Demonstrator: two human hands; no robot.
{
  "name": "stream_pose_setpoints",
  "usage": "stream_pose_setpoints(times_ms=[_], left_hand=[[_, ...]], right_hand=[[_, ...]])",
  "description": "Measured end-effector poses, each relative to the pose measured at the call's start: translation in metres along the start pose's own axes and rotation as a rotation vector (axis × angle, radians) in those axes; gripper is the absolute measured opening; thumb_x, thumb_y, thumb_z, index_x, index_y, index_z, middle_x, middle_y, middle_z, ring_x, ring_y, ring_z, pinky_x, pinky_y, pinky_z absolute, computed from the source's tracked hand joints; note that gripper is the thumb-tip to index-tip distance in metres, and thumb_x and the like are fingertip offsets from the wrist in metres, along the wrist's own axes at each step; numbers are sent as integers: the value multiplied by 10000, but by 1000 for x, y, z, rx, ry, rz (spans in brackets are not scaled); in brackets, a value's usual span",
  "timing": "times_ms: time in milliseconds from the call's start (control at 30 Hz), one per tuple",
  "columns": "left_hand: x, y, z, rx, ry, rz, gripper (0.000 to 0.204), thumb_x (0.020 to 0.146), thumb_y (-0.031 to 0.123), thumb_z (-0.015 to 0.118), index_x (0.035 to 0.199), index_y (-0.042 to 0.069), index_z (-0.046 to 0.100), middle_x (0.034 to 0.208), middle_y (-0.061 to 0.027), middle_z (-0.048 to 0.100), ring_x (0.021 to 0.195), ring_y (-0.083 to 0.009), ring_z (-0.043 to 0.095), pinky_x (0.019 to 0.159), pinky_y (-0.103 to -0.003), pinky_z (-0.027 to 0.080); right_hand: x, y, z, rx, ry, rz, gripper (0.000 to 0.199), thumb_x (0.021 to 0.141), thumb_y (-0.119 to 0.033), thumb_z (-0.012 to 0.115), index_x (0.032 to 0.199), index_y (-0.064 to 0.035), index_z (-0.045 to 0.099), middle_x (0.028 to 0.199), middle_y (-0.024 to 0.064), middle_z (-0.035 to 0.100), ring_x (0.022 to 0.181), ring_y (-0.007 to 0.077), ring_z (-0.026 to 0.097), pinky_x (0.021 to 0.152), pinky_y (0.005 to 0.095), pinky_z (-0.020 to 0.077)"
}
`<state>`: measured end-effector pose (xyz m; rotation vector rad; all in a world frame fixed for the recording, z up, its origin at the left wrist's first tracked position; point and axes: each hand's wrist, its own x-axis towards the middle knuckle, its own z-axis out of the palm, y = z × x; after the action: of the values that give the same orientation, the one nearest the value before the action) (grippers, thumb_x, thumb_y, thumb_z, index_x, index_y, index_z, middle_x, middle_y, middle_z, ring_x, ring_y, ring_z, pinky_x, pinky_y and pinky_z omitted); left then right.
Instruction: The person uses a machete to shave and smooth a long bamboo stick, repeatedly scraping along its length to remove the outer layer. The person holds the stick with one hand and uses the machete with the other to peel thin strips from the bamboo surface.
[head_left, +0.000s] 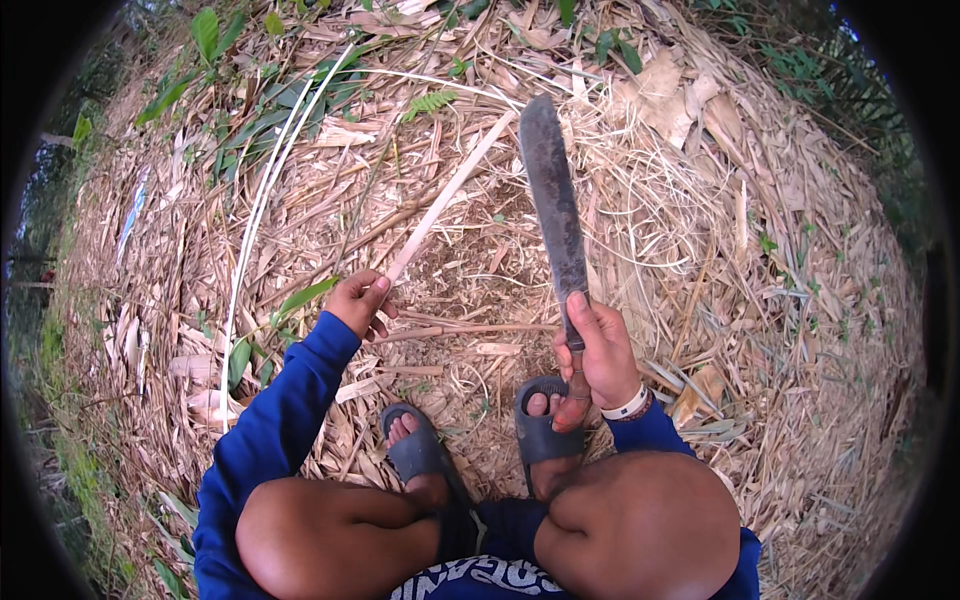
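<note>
My left hand (362, 305) pinches the near end of a flat, pale bamboo strip (445, 200) between thumb and fingers. The strip slants up and away to the right, its far end close to the blade tip. In my right hand (600, 350) is a machete (553, 190) with a broad, dark, stained blade and a reddish-brown handle (572, 400). Its blade points away from me, nearly upright in the picture, with my thumb laid along the blade's base. Strip and blade are apart along most of their length.
Long thin white strips (265, 195) lie at the left. Curly pale shavings (655, 205) are heaped at the right. Dry leaves and husks (160, 290) cover the ground. My feet in dark sandals (415, 450) are between my bent knees and the litter. Green plants (205, 40) stand at the far edge.
</note>
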<state>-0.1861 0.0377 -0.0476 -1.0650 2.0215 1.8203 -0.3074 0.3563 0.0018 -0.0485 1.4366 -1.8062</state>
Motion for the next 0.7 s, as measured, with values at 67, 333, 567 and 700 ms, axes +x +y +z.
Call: stream_pose_setpoints(times_ms=[67,333,567,700], left_hand=[[4,-8,-22,-34,-9,34,260,1037,275,471,1021,49,598,706,-83,658,357,-116,461,329,-238,334],[-37,45,9,-197,-322,156,334,1017,197,456,1134,-63,630,784,-107,676,532,-126,575,508,-222,461],[-45,52,10,-214,-416,220,335,1024,174,453,1187,-66,621,902,-115,689,724,-126,627,654,-240,509],[-53,51,15,-141,-325,308,307,1015,98,451,1254,-23,600,903,-67,679,705,-108,616,635,-238,499]], right_hand=[[7,-2,-20,-128,134,-272,289,997,-313,599,911,-38,592,637,-3,558,493,57,492,456,216,408],[-7,-9,-27,-789,49,-553,334,955,-259,626,1101,36,682,744,121,625,586,175,545,583,328,433],[-10,27,-7,-905,43,-640,402,943,-305,617,1230,-27,661,733,115,551,595,248,543,601,346,447],[-11,28,-3,-941,9,-608,428,863,-278,725,1213,-38,670,783,108,586,694,253,604,639,348,479]])
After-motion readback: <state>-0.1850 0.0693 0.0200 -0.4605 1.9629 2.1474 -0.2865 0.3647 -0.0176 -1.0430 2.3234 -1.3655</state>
